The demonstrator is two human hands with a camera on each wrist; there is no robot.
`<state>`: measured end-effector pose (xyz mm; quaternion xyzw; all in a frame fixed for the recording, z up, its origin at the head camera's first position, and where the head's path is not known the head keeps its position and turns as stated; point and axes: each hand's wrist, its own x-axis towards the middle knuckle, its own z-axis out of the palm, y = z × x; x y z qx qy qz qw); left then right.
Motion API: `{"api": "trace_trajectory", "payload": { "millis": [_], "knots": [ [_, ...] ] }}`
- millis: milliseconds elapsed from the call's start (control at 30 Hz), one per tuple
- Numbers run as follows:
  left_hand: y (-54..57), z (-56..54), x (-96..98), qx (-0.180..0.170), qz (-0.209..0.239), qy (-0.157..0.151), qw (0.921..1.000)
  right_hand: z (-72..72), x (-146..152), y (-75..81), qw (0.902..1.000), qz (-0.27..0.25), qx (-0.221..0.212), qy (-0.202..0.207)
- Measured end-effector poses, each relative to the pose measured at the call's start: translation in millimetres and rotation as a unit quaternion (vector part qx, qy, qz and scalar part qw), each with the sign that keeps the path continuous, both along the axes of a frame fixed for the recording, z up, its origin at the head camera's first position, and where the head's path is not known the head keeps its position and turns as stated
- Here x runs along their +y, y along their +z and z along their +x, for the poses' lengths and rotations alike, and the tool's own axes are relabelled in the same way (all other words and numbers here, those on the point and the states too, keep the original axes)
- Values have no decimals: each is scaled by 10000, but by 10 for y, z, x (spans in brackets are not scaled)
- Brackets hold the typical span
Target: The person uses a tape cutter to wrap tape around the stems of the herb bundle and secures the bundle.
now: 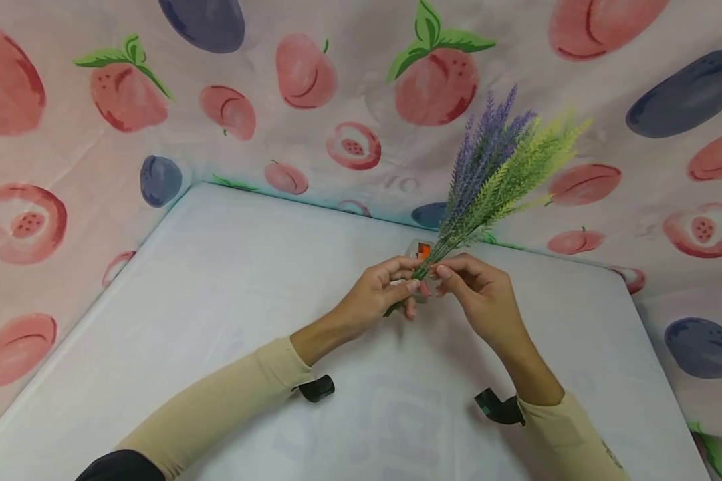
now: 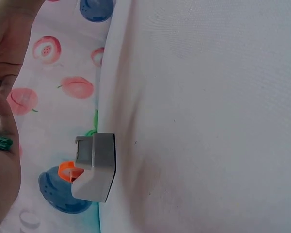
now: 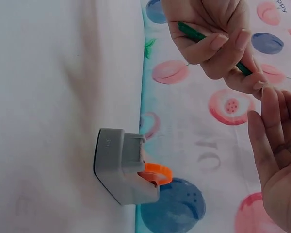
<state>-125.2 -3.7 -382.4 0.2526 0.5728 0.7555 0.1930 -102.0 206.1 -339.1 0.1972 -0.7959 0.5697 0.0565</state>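
A bunch of artificial lavender sprigs (image 1: 487, 174), purple on one side and yellow-green on the other, leans up to the right in the head view. My left hand (image 1: 382, 290) grips its green stems low down, above the table. In the right wrist view a cut stem end (image 3: 189, 31) pokes out past the left fingers. My right hand (image 1: 481, 294) meets the bundle from the right, thumb and index finger pinching at the stems. Just behind both hands stands a small grey tape dispenser (image 3: 116, 165) with an orange spool, partly hidden in the head view.
A white-covered table (image 1: 247, 267) spreads under my arms. Fruit-print cloth walls (image 1: 313, 140) rise along its back and left edges, with the dispenser close to the back edge. Black wrist mounts (image 1: 317, 389) stick out from both beige sleeves.
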Motion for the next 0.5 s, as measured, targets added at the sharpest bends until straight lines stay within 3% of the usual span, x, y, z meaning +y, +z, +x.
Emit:
{"api": "trace_trajectory", "payload": {
  "millis": [133,333,500],
  "knots": [
    [1,4,-2,-36,-64,47,10000,-8,-8,-18,9999,-38,-91,-127],
    [3,12,19,36,-105,199,9997,-31,-60,-23,9970,132,-88,-755],
    [-5,13,35,57,26,338,9994,-47,-124,-19,9962,-55,25,-868]
  ]
}}
